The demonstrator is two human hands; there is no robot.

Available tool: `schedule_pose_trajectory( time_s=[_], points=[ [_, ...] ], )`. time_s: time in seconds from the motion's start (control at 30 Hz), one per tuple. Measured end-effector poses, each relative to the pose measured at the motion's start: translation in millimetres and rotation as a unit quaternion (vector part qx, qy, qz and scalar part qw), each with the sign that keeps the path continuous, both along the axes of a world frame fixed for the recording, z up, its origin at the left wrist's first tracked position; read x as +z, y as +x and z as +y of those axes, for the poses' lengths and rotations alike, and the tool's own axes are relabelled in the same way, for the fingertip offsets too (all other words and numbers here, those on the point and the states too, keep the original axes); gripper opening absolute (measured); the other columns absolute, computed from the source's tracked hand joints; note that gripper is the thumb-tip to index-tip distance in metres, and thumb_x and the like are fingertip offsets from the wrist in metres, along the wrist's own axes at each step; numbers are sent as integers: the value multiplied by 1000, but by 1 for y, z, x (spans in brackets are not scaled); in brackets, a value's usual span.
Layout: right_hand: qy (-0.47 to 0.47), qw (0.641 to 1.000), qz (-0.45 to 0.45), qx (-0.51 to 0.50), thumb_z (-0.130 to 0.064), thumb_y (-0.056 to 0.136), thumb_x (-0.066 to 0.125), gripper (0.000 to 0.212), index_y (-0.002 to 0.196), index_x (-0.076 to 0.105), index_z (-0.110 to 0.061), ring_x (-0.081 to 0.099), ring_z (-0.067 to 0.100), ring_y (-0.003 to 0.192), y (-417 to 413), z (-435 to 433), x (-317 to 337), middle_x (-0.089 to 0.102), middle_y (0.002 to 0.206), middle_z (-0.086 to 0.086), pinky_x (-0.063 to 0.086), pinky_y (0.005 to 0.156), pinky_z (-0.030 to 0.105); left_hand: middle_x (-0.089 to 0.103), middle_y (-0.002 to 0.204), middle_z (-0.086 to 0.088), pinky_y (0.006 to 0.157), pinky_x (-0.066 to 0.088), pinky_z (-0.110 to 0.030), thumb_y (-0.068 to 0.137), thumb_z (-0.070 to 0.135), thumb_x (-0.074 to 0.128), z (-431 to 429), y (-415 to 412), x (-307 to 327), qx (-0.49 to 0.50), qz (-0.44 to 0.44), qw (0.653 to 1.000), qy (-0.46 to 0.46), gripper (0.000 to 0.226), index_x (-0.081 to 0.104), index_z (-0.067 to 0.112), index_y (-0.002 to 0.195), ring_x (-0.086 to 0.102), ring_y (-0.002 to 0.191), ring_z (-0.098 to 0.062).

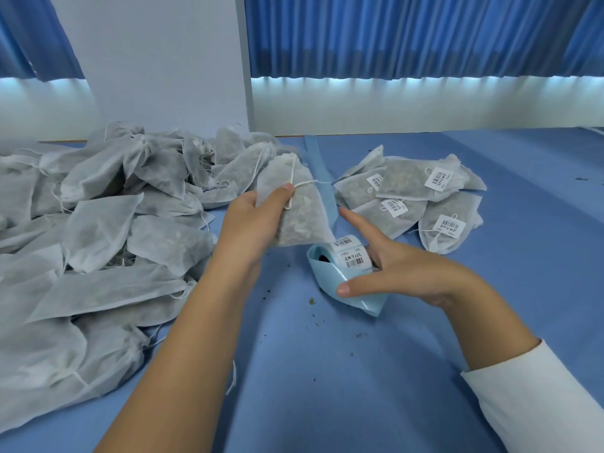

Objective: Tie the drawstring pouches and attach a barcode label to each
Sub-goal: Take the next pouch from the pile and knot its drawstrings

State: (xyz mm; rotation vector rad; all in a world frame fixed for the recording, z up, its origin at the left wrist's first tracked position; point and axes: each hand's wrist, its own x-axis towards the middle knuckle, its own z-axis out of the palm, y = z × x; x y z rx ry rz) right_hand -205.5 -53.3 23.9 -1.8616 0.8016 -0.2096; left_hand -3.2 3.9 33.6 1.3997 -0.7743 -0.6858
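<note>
My left hand [251,220] grips a white drawstring pouch [294,207] filled with dried herbs, thumb pressed on its string, and holds it up over the blue table. Just below its lower corner lies a roll of barcode labels [351,256] with a pale blue backing strip [356,299] curling out in front. My right hand [402,273] hovers over the roll with spread fingers, thumb on the backing strip, index finger straight and pointing away. I cannot tell whether the hidden fingers touch the roll.
A big heap of unlabelled pouches [98,230] covers the left of the table. Several labelled pouches [415,194] lie at the back right. A loose backing strip [318,171] runs toward the far edge. Herb crumbs [312,301] dot the blue tabletop [327,371].
</note>
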Motion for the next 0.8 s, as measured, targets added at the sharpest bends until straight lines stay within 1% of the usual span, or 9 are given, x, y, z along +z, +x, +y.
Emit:
schedule_pose_trajectory(
  time_s=[0.13,0.2,0.27,0.37,0.47,0.53,0.6,0.7,0.8],
  points=[
    [-37,998,-17,-43,-22,80,79,98,148,15,-51,70,8,97,4,-3,-7,75,103,-10,51,91,25,60,53,19,59,47,-22,90,38,68,-1,-2,0,-6,-2,1000,-4,25,60,23,71,58,52,1],
    [-49,995,-32,-87,-31,82,77,84,148,27,-44,70,0,90,9,-3,-11,75,98,-13,50,77,15,62,56,18,62,48,-23,89,38,68,0,-2,0,-9,3,1000,-10,26,60,23,70,61,57,-2],
    [-55,987,-34,-144,-45,80,75,68,139,42,-44,68,-3,87,13,-4,-13,73,102,-13,47,69,13,65,63,16,68,51,-26,89,38,69,0,-2,0,-13,16,1000,-22,24,63,22,72,64,63,-5],
    [-59,967,-46,-245,-53,77,74,53,125,58,-37,64,6,100,21,-7,-18,64,115,-10,46,76,21,64,68,10,71,49,-29,86,42,68,1,-3,2,-33,24,999,-35,26,62,21,73,63,68,-9],
    [-68,945,-66,-314,-55,76,72,47,116,64,-32,58,13,112,28,-5,-25,60,120,-8,46,86,28,65,76,6,78,49,-36,75,56,61,-1,-11,2,-68,-11,997,-17,36,66,21,85,66,78,-15],
    [-48,937,-82,-336,-55,80,67,37,107,67,-30,60,13,107,32,-4,-26,63,117,-8,48,84,31,68,78,5,79,50,-37,72,60,55,-2,-20,-1,-81,-46,996,14,48,68,16,84,69,80,-17],
    [4,938,-104,-330,-48,86,57,30,99,68,-23,62,12,95,32,-5,-22,67,104,-7,45,80,32,71,87,0,80,51,-37,75,62,51,-5,-26,-6,-96,-69,992,51,61,68,7,97,71,92,-24],
    [109,947,-156,-260,-32,70,55,56,122,61,-14,58,18,95,24,-8,-20,63,104,1,41,86,36,72,96,-2,68,45,-29,89,57,48,-11,-22,-16,-79,-91,988,100,52,69,10,99,68,89,-22],
    [113,961,-134,-212,-21,64,60,72,134,52,-35,62,21,112,19,-9,-20,63,125,0,46,103,41,69,88,0,73,51,-33,93,50,50,-16,-11,-20,-52,-35,991,117,35,66,21,83,66,81,-18]
  ],
)
